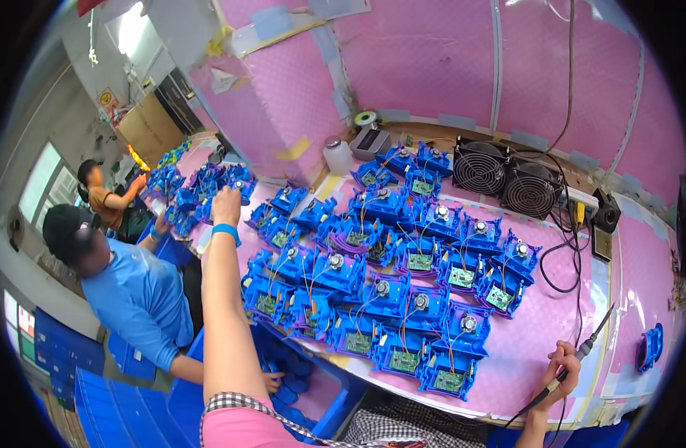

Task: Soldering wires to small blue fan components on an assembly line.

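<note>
My left arm stretches far to the left across the bench, with a blue band round the wrist. My left hand (225, 201) is closed at the edge of a blue plastic housing (243, 187) with a small round speaker; the fingertips are partly hidden. At the right front, my right hand (561, 367) grips a soldering iron (584, 348), its tip pointing up and away. Between my hands lie several rows of blue housings (404, 360), opened out, with green circuit boards (420, 262), speakers (335, 261) and thin wires.
Two black fans (481, 170) stand at the back, near a white bottle (337, 155) and a solder spool (366, 120). Black cables (576, 261) hang at right, beside a lone blue part (649, 349). A co-worker in blue (145, 287) reaches into a blue bin (335, 418); another person (107, 198) sits beyond.
</note>
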